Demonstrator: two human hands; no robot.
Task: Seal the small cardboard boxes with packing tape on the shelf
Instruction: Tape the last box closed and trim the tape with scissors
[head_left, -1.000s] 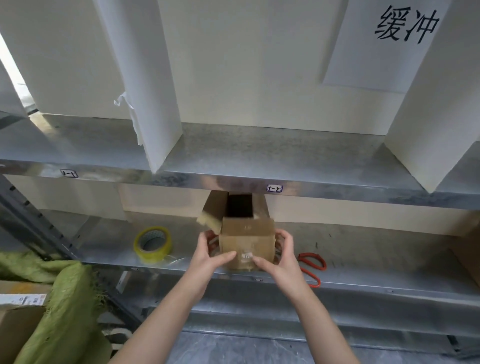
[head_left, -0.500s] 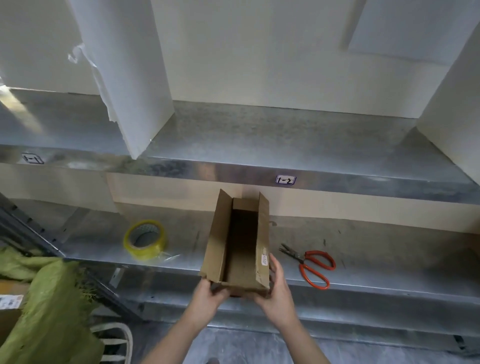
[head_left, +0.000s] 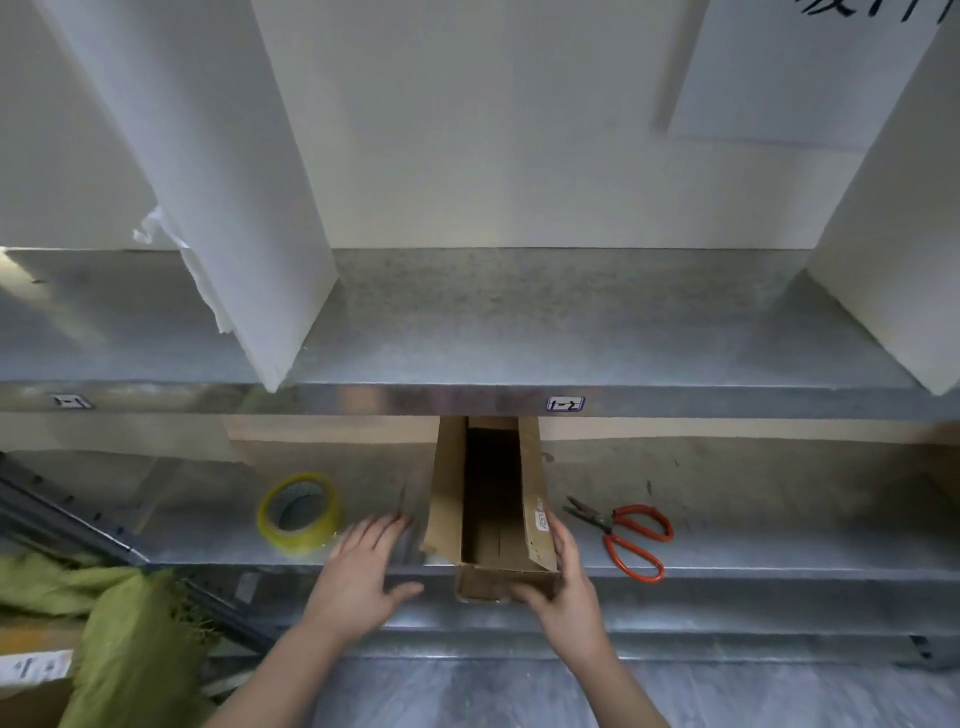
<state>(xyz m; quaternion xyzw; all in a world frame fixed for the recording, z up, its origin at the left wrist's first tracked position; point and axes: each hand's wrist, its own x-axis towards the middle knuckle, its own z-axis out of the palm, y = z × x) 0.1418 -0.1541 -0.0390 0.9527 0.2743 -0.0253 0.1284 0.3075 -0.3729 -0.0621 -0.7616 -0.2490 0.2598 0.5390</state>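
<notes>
left hand (head_left: 363, 577): fingers straight, holding nothing, above the shelf (head_left: 727, 525) edge left of the box (head_left: 532, 478).
right hand (head_left: 563, 587): curled round the box's near right corner.
box: narrow brown cardboard, top open, side flaps upright, white sticker on right flap; lengthwise on the shelf, near end overhanging its front.
tape roll (head_left: 311, 538): yellow, left of box.
scissors (head_left: 623, 530): red-handled, right of box.

Single view: one wide-angle camera worn on the head, facing forward and tilted down. The upper shelf (head_left: 519, 322) crosses the middle of the view, the lower shelf (head_left: 753, 525) sits close below it, and the floor (head_left: 467, 691) fills the near edge.
</notes>
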